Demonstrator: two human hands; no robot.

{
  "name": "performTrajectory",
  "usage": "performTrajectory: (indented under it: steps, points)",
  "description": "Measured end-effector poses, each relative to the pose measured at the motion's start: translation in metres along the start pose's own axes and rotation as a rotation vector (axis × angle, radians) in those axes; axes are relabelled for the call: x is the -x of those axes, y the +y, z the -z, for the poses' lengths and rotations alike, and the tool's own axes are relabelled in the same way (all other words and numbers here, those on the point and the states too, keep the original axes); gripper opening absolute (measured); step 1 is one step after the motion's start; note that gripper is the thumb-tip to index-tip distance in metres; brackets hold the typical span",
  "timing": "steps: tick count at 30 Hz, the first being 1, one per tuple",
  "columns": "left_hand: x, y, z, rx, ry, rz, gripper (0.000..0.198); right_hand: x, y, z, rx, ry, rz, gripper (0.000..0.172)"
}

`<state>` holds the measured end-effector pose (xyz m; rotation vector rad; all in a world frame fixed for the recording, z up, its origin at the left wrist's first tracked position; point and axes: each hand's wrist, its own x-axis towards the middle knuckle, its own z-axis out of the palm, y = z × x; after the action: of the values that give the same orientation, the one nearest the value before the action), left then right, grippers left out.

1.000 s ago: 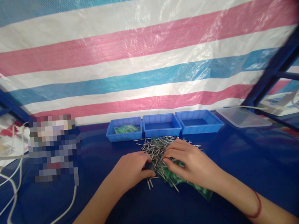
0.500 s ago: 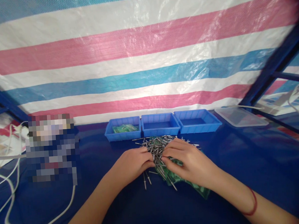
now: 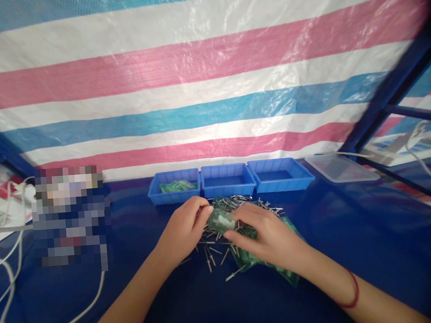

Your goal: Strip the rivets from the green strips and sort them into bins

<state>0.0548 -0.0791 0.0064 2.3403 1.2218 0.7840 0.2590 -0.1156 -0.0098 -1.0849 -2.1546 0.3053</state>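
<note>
The left hand [image 3: 183, 230] and right hand [image 3: 270, 234] each pinch an end of a small green bag [image 3: 220, 220] with their fingers, over the rivets [image 3: 248, 202] (some lie loose on the blue bench [image 3: 353, 230]).

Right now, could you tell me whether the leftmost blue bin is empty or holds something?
Not empty: the leftmost blue bin holds green packets on its floor; how many cannot be told.
</note>
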Motion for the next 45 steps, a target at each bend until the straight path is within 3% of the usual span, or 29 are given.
performTrajectory:
  steps: [6, 12, 16, 19, 22, 24, 26, 32, 38, 40, 43, 45]
  points:
    - [-0.001, 0.002, -0.005, 0.271, 0.038, 0.168, 0.027, -0.001, 0.007, -0.004, -0.174, 0.016, -0.210, 0.027]
    - [-0.002, 0.006, -0.003, 0.367, -0.040, 0.175, 0.032, -0.001, 0.012, -0.004, -0.456, -0.017, -0.285, 0.033]
    - [-0.002, 0.006, -0.002, 0.334, -0.047, 0.163, 0.032, -0.001, 0.009, -0.001, -0.436, -0.009, -0.302, 0.032]
    - [-0.002, 0.006, -0.003, 0.418, -0.031, 0.199, 0.032, 0.000, 0.007, 0.002, -0.205, 0.096, -0.223, 0.027]
    - [-0.002, 0.009, -0.006, 0.640, -0.030, 0.273, 0.040, 0.002, 0.008, 0.004, 0.007, 0.218, -0.031, 0.022]
    - [-0.002, 0.012, -0.007, 0.741, 0.001, 0.309, 0.041, 0.003, 0.008, 0.005, 0.026, 0.255, 0.052, 0.026]
    - [-0.002, 0.013, -0.009, 0.759, 0.030, 0.314, 0.035, 0.003, 0.008, 0.006, -0.031, 0.270, 0.028, 0.028]
    - [-0.002, 0.004, -0.015, 0.629, 0.049, 0.186, 0.019, 0.001, 0.006, 0.000, -0.481, 0.225, -0.323, 0.032]
    - [0.000, 0.000, -0.015, 0.178, 0.106, -0.049, 0.015, -0.001, 0.008, -0.006, -0.633, 0.275, -0.424, 0.029]
    - [-0.002, -0.004, -0.010, 0.101, 0.208, -0.034, 0.015, -0.001, 0.007, -0.004, -0.655, 0.255, -0.428, 0.033]
    - [-0.011, -0.021, 0.003, 0.048, 0.460, 0.111, 0.022, -0.001, 0.003, -0.001, -0.653, 0.241, -0.419, 0.035]
    - [-0.017, -0.038, 0.011, -0.054, 0.517, 0.154, 0.028, -0.001, 0.002, -0.001, -0.633, 0.244, -0.402, 0.034]
